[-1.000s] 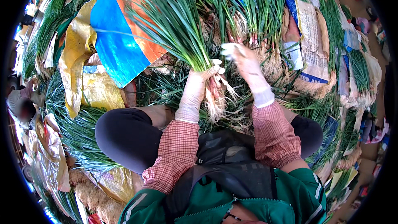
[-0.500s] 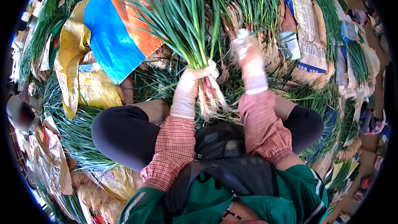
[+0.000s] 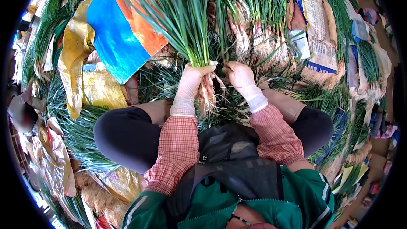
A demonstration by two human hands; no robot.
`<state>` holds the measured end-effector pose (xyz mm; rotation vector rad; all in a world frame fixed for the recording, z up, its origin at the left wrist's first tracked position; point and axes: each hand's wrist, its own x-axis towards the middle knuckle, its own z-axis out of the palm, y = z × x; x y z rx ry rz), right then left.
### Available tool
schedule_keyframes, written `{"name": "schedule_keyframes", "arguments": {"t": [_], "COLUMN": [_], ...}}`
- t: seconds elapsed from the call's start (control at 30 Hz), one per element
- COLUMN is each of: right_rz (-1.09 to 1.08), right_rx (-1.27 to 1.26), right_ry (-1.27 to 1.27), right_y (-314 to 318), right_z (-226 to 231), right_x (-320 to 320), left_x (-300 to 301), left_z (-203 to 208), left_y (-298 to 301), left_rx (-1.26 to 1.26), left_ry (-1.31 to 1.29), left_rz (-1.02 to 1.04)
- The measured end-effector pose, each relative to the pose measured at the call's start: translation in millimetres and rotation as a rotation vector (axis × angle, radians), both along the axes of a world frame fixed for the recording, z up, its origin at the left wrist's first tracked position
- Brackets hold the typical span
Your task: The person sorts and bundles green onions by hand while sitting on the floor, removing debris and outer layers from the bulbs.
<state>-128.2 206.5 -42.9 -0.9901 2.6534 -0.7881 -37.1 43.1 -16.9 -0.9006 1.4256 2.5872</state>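
My left hand [image 3: 191, 81], in a pale glove, is closed round a bunch of green onions [image 3: 193, 44]. Their long leaves fan upward and away from me, while the reddish-white bases and stringy roots [image 3: 207, 97] hang below the fist. Just to the right, my gloved right hand [image 3: 241, 79] has its fingers curled together in a pinch. A thin green onion stalk [image 3: 222, 44] runs down to those fingertips, and its lower end is hidden by them. A small gap separates the two hands, above my crossed legs.
Rooted green onions [image 3: 263, 42] lie in bunches beyond my right hand. A blue and orange sheet [image 3: 116, 38] and a yellow sack [image 3: 101, 87] cover part of the pile at left. A printed sack [image 3: 320, 29] lies at right. Loose leaves [image 3: 154, 82] surround my legs; another person [image 3: 23, 112] is at far left.
My right hand has come down and left from the far bunches to beside the left hand, its fingers now pinched. The left hand keeps its hold, and the held bunch has tilted slightly left.
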Motion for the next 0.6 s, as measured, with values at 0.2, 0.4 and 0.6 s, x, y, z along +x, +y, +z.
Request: {"name": "schedule_keyframes", "arguments": {"t": [0.2, 0.4, 0.6], "right_rz": [-0.285, -0.342, -0.257], "right_rx": [-0.647, -0.866, -0.813], "right_ry": [-0.495, -1.007, -1.148], "right_y": [23, -49, -8], "right_z": [-4, 33, -1], "right_x": [-11, -4, -23], "left_x": [5, 10, 11], "left_z": [12, 0, 1], "left_y": [2, 2, 0], "left_rx": [0.171, 0.228, 0.357], "left_ry": [0.190, 0.309, 0.393], "left_rz": [-0.064, -0.015, 0.000]}}
